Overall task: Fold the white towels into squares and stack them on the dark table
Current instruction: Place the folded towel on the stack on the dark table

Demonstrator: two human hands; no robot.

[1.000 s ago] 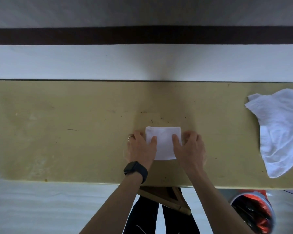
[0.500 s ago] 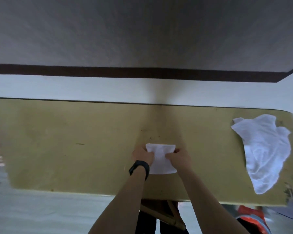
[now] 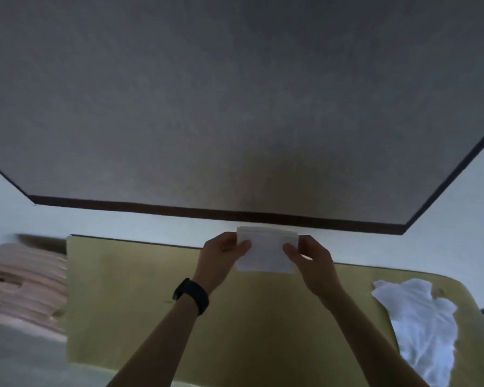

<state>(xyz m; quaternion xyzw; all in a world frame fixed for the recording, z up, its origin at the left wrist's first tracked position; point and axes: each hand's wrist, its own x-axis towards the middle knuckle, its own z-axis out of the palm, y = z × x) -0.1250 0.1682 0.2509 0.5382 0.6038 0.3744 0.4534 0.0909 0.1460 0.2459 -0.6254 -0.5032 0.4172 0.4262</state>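
The left hand [image 3: 221, 258] and right hand [image 3: 310, 261] hold the folded white towel [image 3: 266, 252] above the bench's [image 3: 151, 303] far edge, fingers [image 3: 242, 245] clamped on its sides.

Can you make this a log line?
left hand: pinches folded towel | right hand: pinches folded towel | folded towel: held up before dark table | crumpled towel: on yellow table
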